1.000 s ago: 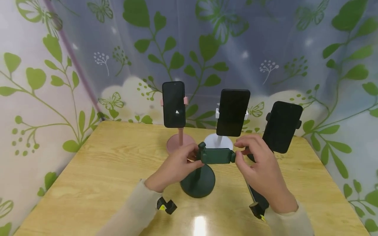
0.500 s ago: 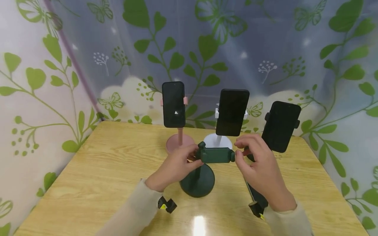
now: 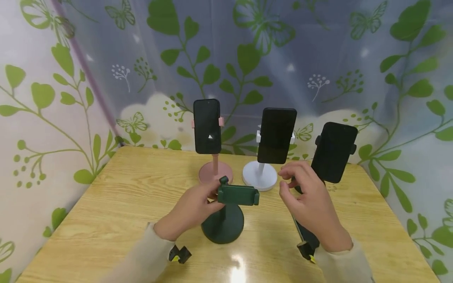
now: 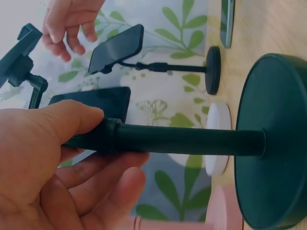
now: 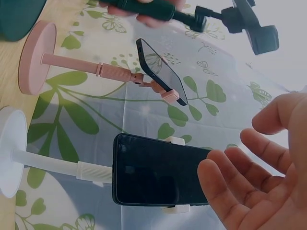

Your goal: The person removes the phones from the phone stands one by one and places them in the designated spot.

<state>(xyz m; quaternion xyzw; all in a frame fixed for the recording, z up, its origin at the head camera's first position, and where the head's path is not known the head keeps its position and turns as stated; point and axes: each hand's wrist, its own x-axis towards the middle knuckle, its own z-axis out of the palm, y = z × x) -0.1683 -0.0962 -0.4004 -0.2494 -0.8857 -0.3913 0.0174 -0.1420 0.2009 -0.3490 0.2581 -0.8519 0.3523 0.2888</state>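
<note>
My left hand (image 3: pixel 191 208) holds a dark green phone stand by its upright; in the left wrist view thumb and fingers curl round the collar above its pole (image 4: pixel 192 140). The stand's clamp (image 3: pixel 238 195) has no phone in it, and its round base (image 3: pixel 222 224) is low over or on the table; I cannot tell which. My right hand (image 3: pixel 313 202) hovers to the right of the clamp, fingers loosely bent, nothing between them. Below it a dark phone (image 3: pixel 308 234) lies flat on the table, partly hidden by the hand and wrist camera.
Behind stand a pink stand (image 3: pixel 215 167) bearing a phone (image 3: pixel 207 126), a white stand (image 3: pixel 260 175) with another phone (image 3: pixel 277 135), and at right a black stand with a tilted phone (image 3: pixel 334 152). A leaf-patterned curtain (image 3: pixel 226 59) hangs behind the wooden table (image 3: pixel 141 173).
The green stand and my left hand have moved left and slightly nearer, away from my right hand. My right fingers, formerly at the clamp's right end, are now apart from it.
</note>
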